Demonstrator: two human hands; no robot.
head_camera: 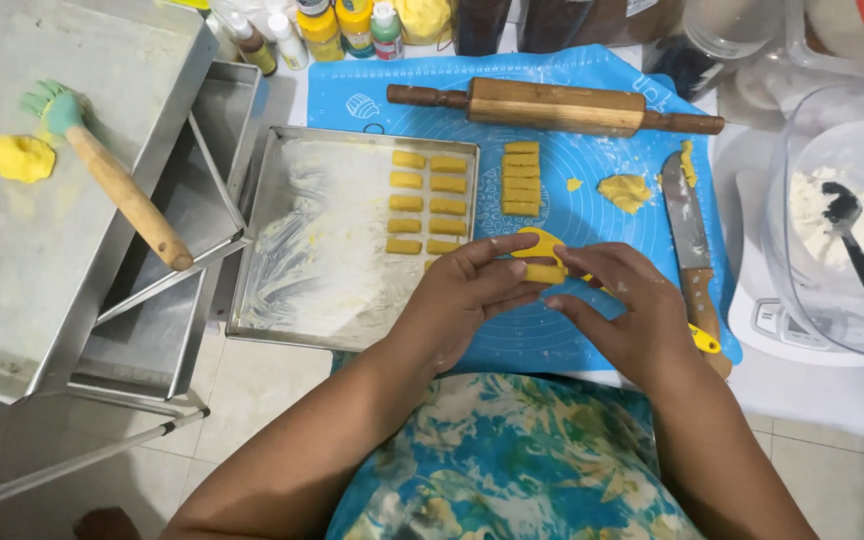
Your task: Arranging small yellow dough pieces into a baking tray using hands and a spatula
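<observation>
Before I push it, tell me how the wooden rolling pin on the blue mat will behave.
The rolling pin is round, so it would probably roll across the blue mat. It looks like solid wood, likely stiff and fairly heavy. Its dry-looking handles should not slip.

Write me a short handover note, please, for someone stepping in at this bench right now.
Left hand and right hand: both pinch one yellow dough piece over the blue mat; a yellow tool lies just behind it.
Tray: greased, nine pieces in two columns at its right side.
Mat: a stack of cut pieces, a dough scrap, knife, rolling pin.
Done: nine placed. Left: the held piece, the stack, the scrap.
</observation>
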